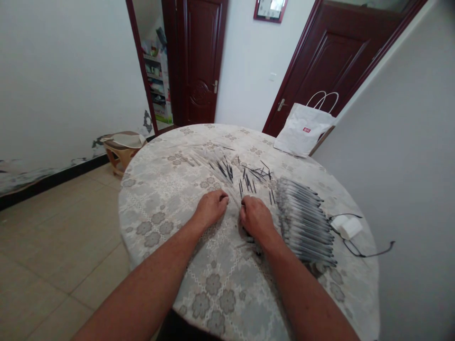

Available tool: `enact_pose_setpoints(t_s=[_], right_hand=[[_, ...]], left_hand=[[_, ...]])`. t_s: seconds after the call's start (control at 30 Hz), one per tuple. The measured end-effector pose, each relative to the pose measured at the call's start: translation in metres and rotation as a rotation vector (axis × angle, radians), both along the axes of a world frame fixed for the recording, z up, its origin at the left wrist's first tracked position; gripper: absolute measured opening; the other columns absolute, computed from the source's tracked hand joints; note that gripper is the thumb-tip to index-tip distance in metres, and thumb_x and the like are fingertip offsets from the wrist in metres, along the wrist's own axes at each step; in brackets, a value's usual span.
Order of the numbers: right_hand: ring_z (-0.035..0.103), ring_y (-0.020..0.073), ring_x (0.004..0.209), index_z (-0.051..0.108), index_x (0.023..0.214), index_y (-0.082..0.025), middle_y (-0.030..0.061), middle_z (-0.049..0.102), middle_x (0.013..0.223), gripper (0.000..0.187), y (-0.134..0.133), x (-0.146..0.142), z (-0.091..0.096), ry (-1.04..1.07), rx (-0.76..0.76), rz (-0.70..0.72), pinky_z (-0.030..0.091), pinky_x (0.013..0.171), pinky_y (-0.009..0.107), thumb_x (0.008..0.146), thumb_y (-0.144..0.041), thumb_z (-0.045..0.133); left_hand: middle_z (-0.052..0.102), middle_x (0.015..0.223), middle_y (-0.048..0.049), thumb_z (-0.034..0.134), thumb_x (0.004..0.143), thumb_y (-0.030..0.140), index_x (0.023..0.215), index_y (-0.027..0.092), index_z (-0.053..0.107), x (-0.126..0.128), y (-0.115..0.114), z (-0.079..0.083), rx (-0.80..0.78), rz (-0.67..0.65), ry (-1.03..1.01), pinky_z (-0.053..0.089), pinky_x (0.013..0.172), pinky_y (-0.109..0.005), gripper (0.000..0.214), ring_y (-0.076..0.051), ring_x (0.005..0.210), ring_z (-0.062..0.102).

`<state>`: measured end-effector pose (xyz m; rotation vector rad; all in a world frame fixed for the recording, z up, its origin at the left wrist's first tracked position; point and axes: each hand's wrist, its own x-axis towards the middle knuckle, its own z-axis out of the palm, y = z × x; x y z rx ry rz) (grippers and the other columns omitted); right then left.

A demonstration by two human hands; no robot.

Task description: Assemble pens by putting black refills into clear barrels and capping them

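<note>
My left hand [213, 204] is closed over the table, its thumb and fingers drawn together; whatever they may hold is too small to make out. Close beside it, my right hand [256, 217] is curled with its fingertips pinched, and what is in them is hidden. Pale, thin clear tubes [229, 185] lie just beyond and between the hands. Farther out are loose dark, thin pen-like sticks [224, 169] and short black rods [249, 182]. To the right of my right hand, a large stack of pens [304, 220] lies in rows, clear barrels with dark ends.
A round table with a flowered lace cloth [213, 284] fills the middle. Eyeglasses [369, 255] and a small white object [350, 227] lie at its right edge. A white paper bag [305, 130] stands at the back right. A wooden stool [121, 154] is beyond the left edge.
</note>
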<state>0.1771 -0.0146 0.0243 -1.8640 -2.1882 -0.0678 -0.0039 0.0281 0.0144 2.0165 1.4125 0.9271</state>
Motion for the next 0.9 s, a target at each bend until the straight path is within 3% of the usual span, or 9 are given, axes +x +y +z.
enact_pose_setpoints(t_s=[0.13,0.23,0.33,0.43,0.53,0.63,0.77,0.9], right_hand=[[0.062,0.0197,0.086,0.062,0.097,-0.018,0.007,0.068,0.09,0.014,0.001,0.001,-0.003,0.349,0.17,-0.001,0.043,0.082,0.028,0.091,-0.021,0.05],[0.063,0.0169,0.075,0.063,0.097,-0.019,0.0035,0.07,0.086,0.015,0.0,-0.002,-0.003,0.566,0.147,0.111,0.045,0.074,0.026,0.091,-0.026,0.052],[0.064,0.016,0.075,0.066,0.099,-0.02,0.0026,0.072,0.088,0.018,0.001,-0.001,-0.002,0.647,0.051,0.232,0.047,0.072,0.025,0.092,-0.032,0.053],[0.066,0.0177,0.086,0.068,0.106,-0.02,0.005,0.074,0.099,0.025,0.01,0.012,-0.003,0.669,0.092,0.152,0.048,0.079,0.026,0.095,-0.034,0.05],[0.066,0.0197,0.092,0.069,0.105,-0.018,0.0073,0.074,0.1,0.026,0.027,0.03,-0.003,0.563,0.146,-0.041,0.047,0.084,0.028,0.093,-0.03,0.05],[0.066,0.0197,0.09,0.072,0.096,-0.018,0.0075,0.074,0.096,0.023,0.042,0.038,0.0,0.341,0.071,-0.103,0.045,0.082,0.027,0.09,-0.027,0.052],[0.066,0.0191,0.098,0.074,0.098,-0.02,0.0085,0.074,0.103,0.025,0.054,0.026,0.004,0.068,-0.09,-0.125,0.044,0.086,0.026,0.092,-0.03,0.052],[0.067,0.0218,0.102,0.074,0.102,-0.019,0.0123,0.073,0.11,0.027,0.062,0.006,0.005,-0.041,-0.173,-0.198,0.045,0.087,0.028,0.09,-0.033,0.054]], left_hand=[[0.076,0.087,-0.0089,0.054,0.089,0.041,0.087,0.016,0.075,0.003,0.0,0.003,-0.166,-0.063,-0.22,0.049,0.069,-0.03,0.032,-0.021,0.074,0.068],[0.075,0.09,-0.0107,0.058,0.087,0.048,0.09,0.014,0.073,0.005,-0.002,0.007,-0.345,-0.074,-0.425,0.046,0.054,-0.026,0.037,-0.019,0.069,0.066],[0.073,0.089,-0.0112,0.064,0.084,0.049,0.091,0.015,0.069,0.006,-0.002,0.007,-0.427,-0.088,-0.636,0.047,0.051,-0.023,0.035,-0.019,0.074,0.067],[0.072,0.095,-0.0116,0.066,0.083,0.047,0.089,0.016,0.066,0.006,0.0,0.006,-0.432,-0.039,-0.804,0.051,0.053,-0.023,0.032,-0.018,0.076,0.068],[0.071,0.099,-0.0119,0.065,0.084,0.046,0.088,0.016,0.062,0.006,0.003,0.006,-0.422,0.059,-0.902,0.052,0.051,-0.023,0.031,-0.017,0.074,0.068],[0.071,0.096,-0.0111,0.063,0.085,0.047,0.088,0.017,0.059,0.005,0.004,0.008,-0.418,0.097,-0.949,0.051,0.049,-0.022,0.031,-0.016,0.071,0.068],[0.07,0.089,-0.0095,0.062,0.086,0.048,0.087,0.017,0.057,0.005,0.003,0.01,-0.407,0.095,-0.941,0.049,0.047,-0.021,0.031,-0.017,0.069,0.068],[0.069,0.084,-0.0086,0.061,0.087,0.048,0.089,0.018,0.056,0.006,0.003,0.009,-0.405,0.117,-0.917,0.049,0.046,-0.021,0.031,-0.018,0.068,0.069]])
